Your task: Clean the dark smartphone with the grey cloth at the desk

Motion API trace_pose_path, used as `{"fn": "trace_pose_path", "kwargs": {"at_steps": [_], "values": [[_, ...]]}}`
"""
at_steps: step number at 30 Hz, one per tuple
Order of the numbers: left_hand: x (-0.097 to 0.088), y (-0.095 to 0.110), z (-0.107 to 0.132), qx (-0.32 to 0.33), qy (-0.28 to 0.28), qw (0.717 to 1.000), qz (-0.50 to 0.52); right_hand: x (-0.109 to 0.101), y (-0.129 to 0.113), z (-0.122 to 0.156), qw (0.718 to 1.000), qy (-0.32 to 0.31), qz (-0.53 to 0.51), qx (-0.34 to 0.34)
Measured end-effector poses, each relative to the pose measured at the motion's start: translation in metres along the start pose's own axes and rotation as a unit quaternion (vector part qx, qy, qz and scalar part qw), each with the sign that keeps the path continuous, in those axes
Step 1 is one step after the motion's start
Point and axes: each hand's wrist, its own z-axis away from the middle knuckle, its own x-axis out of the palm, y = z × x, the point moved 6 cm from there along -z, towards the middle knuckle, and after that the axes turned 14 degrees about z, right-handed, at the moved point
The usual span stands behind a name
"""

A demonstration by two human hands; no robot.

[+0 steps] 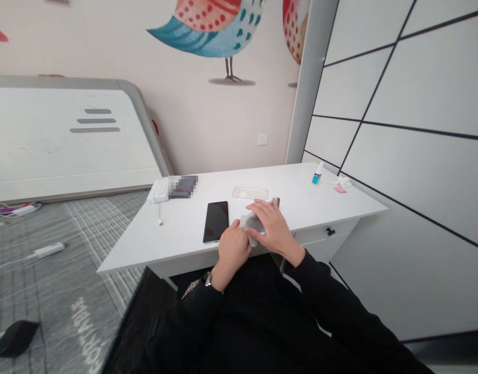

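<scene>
My left hand [233, 249] and my right hand [274, 226] meet above the front of a white desk [176, 236], both gripping a grey cloth [252, 226]. A dark, thin object [277, 202] shows past my right fingers; the hand hides most of it, so I cannot tell what it is. To the left of my left hand, a black smartphone [216, 222] lies flat with its glossy face up. Behind my hands sits a transparent flat phone case or tray [250, 192], close to my right fingertips but apart from them.
A small bottle with a blue label [317, 174], white tissue [342, 182] and a pink slip [339, 189] lie at the desk's right end. A white device [158, 190] with a short cable and a blurred dark item [183, 186] lie at the far left. A wall panel stands right.
</scene>
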Motion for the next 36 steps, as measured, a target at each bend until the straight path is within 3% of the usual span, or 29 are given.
{"fn": "trace_pose_path", "kwargs": {"at_steps": [4,6,8,12,14,21,28,34,36], "values": [[-0.005,0.0,0.001,-0.034,0.034,0.999,0.005,0.003,0.047,-0.003,0.994,0.03,0.017,0.101],[-0.006,0.001,0.001,-0.037,0.04,0.999,0.006,0.004,0.056,-0.003,0.991,0.037,0.025,0.128],[-0.006,0.001,0.0,-0.033,0.039,0.999,0.009,0.003,0.042,-0.003,0.993,0.032,0.03,0.108],[-0.002,0.002,0.001,0.008,0.02,1.0,0.014,-0.001,-0.011,-0.001,1.0,0.004,-0.001,0.013],[-0.002,0.002,0.001,0.021,0.017,1.0,0.014,-0.001,-0.019,-0.001,1.0,-0.007,-0.011,-0.008],[-0.006,0.001,0.001,-0.033,0.039,0.999,0.01,0.0,0.037,-0.004,0.995,0.017,0.027,0.094],[-0.001,0.002,0.0,0.018,0.005,1.0,0.014,-0.003,-0.011,0.0,1.0,-0.013,-0.009,0.001],[-0.006,0.0,0.0,-0.037,0.034,0.999,0.01,-0.001,0.038,-0.003,0.995,0.022,0.026,0.097],[-0.006,0.0,0.0,-0.034,0.039,0.999,0.013,-0.001,0.036,-0.003,0.994,0.029,0.026,0.098]]}}
